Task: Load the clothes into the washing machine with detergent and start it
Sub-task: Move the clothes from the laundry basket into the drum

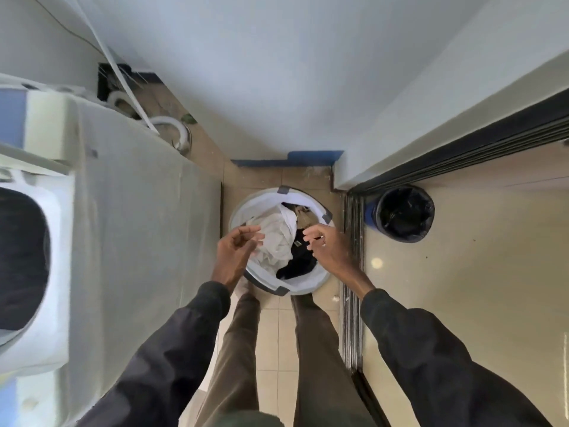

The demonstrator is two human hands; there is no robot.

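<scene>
Head view, looking straight down: the person stands on the tiled floor [274, 349] directly before a white laundry basket [311, 283]. The left hand [235, 252] hovers over the basket's left rim. Its grip is loose, fingers partly curled, and it appears to hold nothing, though the fingertips overlap the cloth from this angle. The right hand [324, 246] hangs over the right rim in the same condition, grip relaxed and empty. The clothes are all in the basket: a white garment [277, 238] heaped on top at the left, a black garment [295, 266] beneath and to the right, and a brownish item [304, 215] at the far side. The washing machine [46, 303] stands at the person's left, just beside the basket. Its top shows a dark round area, and whether that is an open drum or a tinted lid cannot be told. Beyond the sliding-door track [351, 303] on the right sits a black-lined bin [405, 212]. Hoses [172, 127] lie behind the machine. No detergent is in view. Judgement: loading is at its outset, at the first pick-up. The next move calls for both hands to drop, gather the white garment firmly, lift it clear of the rim and carry it left to the machine.
</scene>
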